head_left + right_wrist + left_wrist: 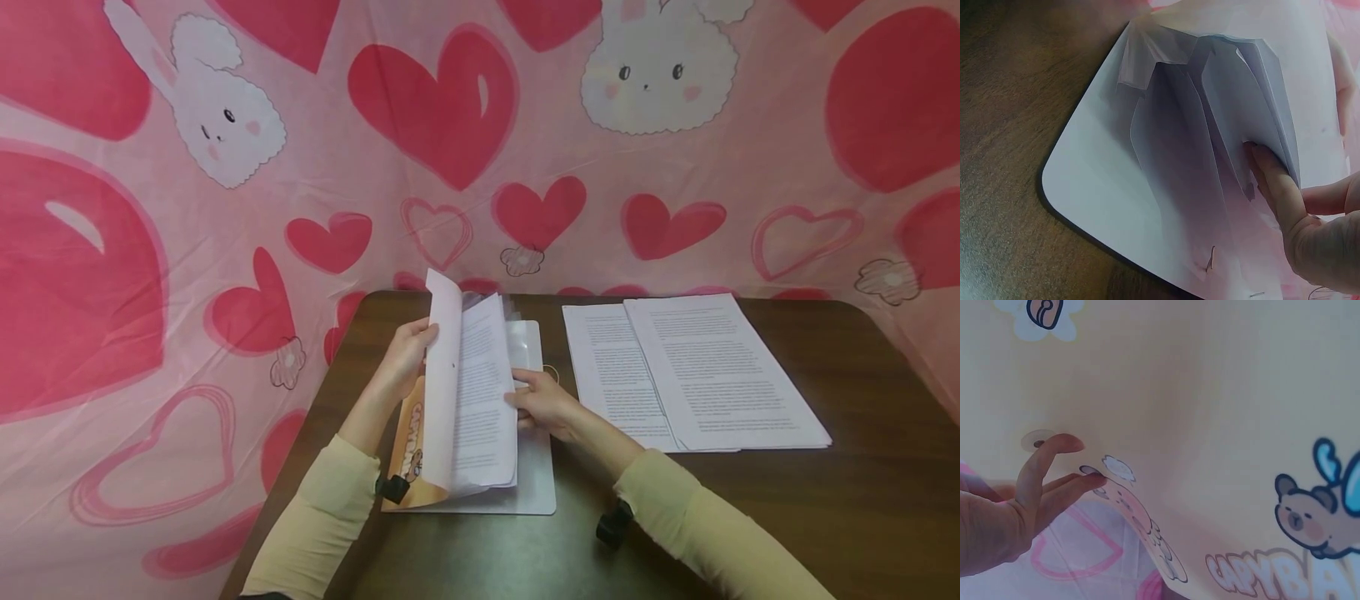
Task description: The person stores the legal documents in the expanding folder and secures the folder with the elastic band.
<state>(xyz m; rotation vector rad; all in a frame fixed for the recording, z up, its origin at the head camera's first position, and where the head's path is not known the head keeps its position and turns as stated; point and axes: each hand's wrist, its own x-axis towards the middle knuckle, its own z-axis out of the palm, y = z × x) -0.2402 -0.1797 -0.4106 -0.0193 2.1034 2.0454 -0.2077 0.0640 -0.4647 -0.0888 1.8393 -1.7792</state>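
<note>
A document folder (pixel 542 467) lies on the table with its orange capybara-printed cover (pixel 1210 412) lifted and curled upright. My left hand (pixel 408 346) holds that cover by its outer edge; in the left wrist view, the left hand's fingers (pixel 1094 481) rest against the printed outside. Inside are printed sheets (pixel 482 392) and clear plastic sleeves (pixel 1154 65). With thumb and fingers, my right hand (pixel 543 404) pinches the sheets at their right edge. Seen from the right wrist, the right hand's fingers (pixel 1279 187) reach in between the papers, parting them.
To the right lie two overlapping stacks of printed paper (pixel 720 375) on the dark wooden table (pixel 885 400). A pink cloth with hearts and rabbits (pixel 435 108) hangs behind and left of the table. A thin loop of string (pixel 552 372) shows at the folder's right edge.
</note>
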